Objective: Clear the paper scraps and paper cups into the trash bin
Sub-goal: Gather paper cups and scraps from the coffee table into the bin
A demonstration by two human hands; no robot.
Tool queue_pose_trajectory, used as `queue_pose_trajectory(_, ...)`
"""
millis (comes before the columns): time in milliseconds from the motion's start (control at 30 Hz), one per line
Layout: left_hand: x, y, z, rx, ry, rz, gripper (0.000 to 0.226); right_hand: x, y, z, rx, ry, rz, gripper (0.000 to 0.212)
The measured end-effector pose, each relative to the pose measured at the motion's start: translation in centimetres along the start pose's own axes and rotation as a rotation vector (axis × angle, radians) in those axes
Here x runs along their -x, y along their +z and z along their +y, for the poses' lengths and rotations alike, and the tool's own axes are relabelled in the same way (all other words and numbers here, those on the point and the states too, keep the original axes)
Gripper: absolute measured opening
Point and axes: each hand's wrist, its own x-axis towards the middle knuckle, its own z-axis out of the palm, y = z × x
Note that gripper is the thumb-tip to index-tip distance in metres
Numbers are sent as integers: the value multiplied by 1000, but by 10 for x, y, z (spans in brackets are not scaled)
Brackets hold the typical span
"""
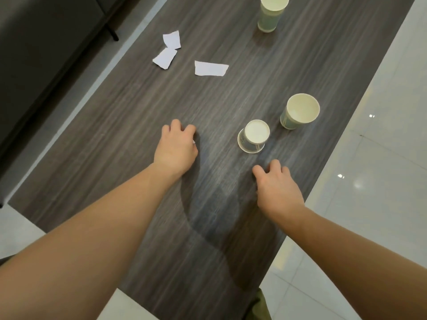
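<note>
The right hand [278,189] is hovering with loosely curled fingers, holding nothing, the upside-down cup [254,138] just at its 11 o'clock. The left hand [176,147] is curling over a white scrap [193,141] on the worktop [138,139] — seemingly pinching it. Farther, at 12 o'clock, three scraps [210,68] are waiting; no bin showing — next, I judge, gathering.

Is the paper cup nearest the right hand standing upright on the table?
No, the nearest paper cup stands upside down, rim on the table, just beyond the right hand.
</note>
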Motion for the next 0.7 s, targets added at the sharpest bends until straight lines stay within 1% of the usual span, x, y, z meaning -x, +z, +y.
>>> queue_pose_trajectory(100,-1,0,0,44,-15,11,25,-2,-2,1,-36,2,6,43)
queue_pose_trajectory(200,-4,-3,-1,40,-7,-31,22,-4,-5,1,-46,22,0,38)
queue_pose_trajectory(433,0,-11,-2,-33,96,-108,18,-10,-10,-2,33,-27,-70,26)
queue_pose_trajectory(600,16,-15,-1,-47,175,-71,15,-14,-16,-5,75,-63,-132,17)
queue_pose_trajectory(700,25,-21,-2,-39,215,-44,15,-16,-21,-7,73,-88,-105,14)
